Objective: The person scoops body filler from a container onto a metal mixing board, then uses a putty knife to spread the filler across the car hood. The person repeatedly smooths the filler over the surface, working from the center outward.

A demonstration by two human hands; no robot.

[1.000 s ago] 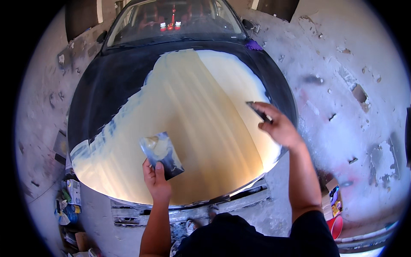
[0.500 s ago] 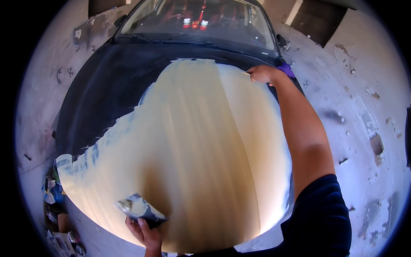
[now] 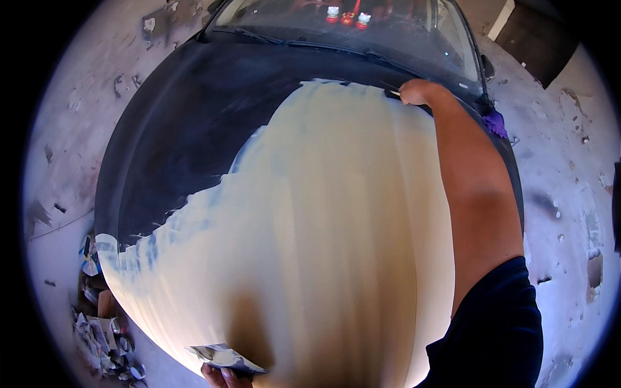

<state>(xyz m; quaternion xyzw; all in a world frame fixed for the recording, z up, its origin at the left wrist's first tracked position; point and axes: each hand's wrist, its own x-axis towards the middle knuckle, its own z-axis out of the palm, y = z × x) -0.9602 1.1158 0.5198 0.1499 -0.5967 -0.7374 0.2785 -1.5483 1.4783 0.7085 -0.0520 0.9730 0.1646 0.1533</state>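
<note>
A dark car hood (image 3: 187, 142) fills the view, and a wide cream patch of filler (image 3: 323, 246) covers its middle and near part. My right hand (image 3: 417, 92) reaches to the far edge of that patch near the windshield and presses a thin spreader blade (image 3: 393, 93) against the hood. My left hand (image 3: 223, 376) is at the bottom edge of the view and grips a flat mixing board (image 3: 223, 357) smeared with filler, held over the front of the hood.
The windshield (image 3: 336, 29) lies beyond the hood, with small red and white items behind the glass. A purple rag (image 3: 495, 123) sits at the hood's far right corner. Crumpled paper and scraps (image 3: 103, 336) lie on the stained concrete floor (image 3: 569, 207) at the lower left.
I have leaned over the hood. My right hand has gone from the hood's right side to its far edge by the windshield. My left hand with the board has dropped to the view's bottom.
</note>
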